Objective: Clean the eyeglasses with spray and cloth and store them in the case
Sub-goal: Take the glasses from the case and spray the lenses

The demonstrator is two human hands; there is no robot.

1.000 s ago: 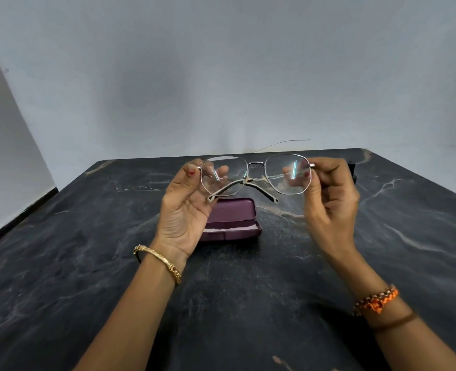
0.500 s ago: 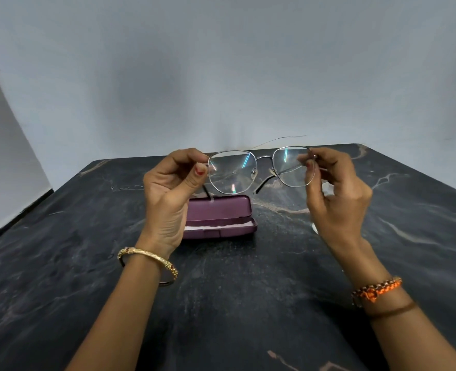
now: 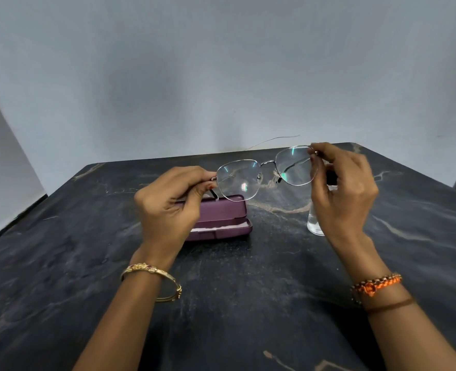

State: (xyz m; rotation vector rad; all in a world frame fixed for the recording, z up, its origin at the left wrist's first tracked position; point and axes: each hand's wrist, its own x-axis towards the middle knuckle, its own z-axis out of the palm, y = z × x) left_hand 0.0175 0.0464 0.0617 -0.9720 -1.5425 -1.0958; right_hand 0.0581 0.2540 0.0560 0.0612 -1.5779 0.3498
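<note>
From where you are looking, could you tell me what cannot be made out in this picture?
All in the head view:
- Spray bottle: only its clear base shows; the right hand covers the rest.
- Case: its left end is behind the left hand; the inside is barely visible.
- Eyeglasses: whether the lenses are clean is unclear because of glare.
- Cloth: a pale strip shows in the case, too little to identify.

A plain indoor room, likely a home corner or a simple recording spot, though which cannot be told. A dark marble-patterned bench (image 3: 248,303) with pale veins stands against a bare, pale blue-grey wall (image 3: 221,76). A loose thin wire (image 3: 272,140) lies at the far edge of the bench.
</note>
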